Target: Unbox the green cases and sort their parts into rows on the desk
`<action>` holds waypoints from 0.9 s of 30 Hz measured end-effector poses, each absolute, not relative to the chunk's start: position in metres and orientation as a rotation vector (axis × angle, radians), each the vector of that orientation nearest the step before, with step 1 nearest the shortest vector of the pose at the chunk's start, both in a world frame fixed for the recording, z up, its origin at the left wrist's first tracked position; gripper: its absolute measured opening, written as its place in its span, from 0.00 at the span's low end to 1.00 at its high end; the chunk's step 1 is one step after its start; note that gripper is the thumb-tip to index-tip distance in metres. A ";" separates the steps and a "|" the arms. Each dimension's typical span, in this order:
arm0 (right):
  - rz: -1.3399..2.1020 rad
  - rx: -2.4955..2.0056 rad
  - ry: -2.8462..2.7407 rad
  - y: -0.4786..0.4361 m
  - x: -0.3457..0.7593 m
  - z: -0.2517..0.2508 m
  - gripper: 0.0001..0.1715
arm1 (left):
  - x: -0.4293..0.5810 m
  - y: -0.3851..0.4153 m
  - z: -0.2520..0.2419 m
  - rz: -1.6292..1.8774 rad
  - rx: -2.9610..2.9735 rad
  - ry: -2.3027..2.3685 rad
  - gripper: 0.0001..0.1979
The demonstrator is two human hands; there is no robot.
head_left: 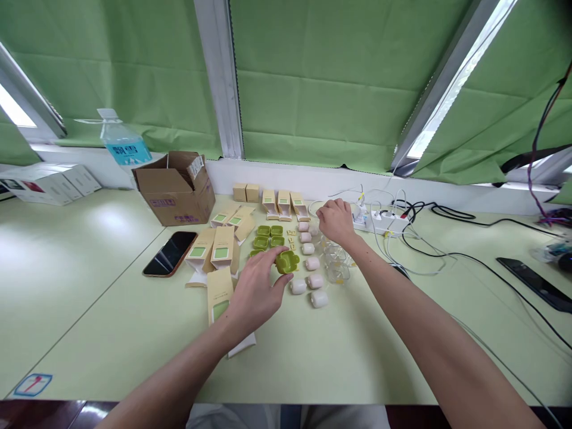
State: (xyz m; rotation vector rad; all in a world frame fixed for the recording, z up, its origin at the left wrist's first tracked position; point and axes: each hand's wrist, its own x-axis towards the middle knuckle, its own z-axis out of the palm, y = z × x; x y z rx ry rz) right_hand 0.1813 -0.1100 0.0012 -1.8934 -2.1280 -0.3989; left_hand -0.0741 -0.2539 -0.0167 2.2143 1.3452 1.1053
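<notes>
My left hand (pixel 259 286) holds a small green scalloped cup (pixel 286 261) between thumb and fingers, above the table. Other green cups (pixel 261 242) stand in rows just beyond it. My right hand (pixel 334 220) is over the far end of the clear plastic pieces (pixel 337 272), fingers curled downward; whatever its fingertips hold is hidden. Between the hands runs a column of white cylinders (pixel 313 263), with small yellowish pieces (pixel 291 239) beside it. Opened beige cartons with green labels (pixel 222 245) lie left of the green cups.
A black phone (pixel 170 254) and a brown cardboard box (pixel 176 190) are at the left. Small beige boxes (pixel 246 192) line the back. A power strip (pixel 384 221) with tangled cables sits right of my right hand. Another dark device (pixel 536 283) lies far right.
</notes>
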 end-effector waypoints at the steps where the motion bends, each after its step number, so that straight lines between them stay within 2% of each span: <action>1: -0.405 -1.862 -2.085 -0.120 0.182 0.005 0.25 | -0.074 -0.254 -0.016 1.111 2.197 1.331 0.23; 3: -0.407 -1.773 -2.005 -0.146 0.180 0.008 0.25 | -0.075 -0.255 -0.015 1.107 2.153 1.309 0.23; 8: -0.250 -0.960 -1.824 -0.229 0.158 -0.003 0.10 | -0.073 -0.259 -0.012 1.086 2.063 1.188 0.24; 10: -0.282 -0.846 -1.876 -0.255 0.147 -0.009 0.11 | -0.070 -0.261 -0.013 1.081 2.049 1.148 0.24; 16: -0.487 -0.892 -1.955 -0.278 0.130 -0.020 0.15 | -0.064 -0.263 -0.019 1.052 2.130 1.010 0.25; 27: -0.490 -0.900 -1.971 -0.286 0.131 -0.029 0.12 | -0.066 -0.265 -0.024 1.010 2.505 0.867 0.23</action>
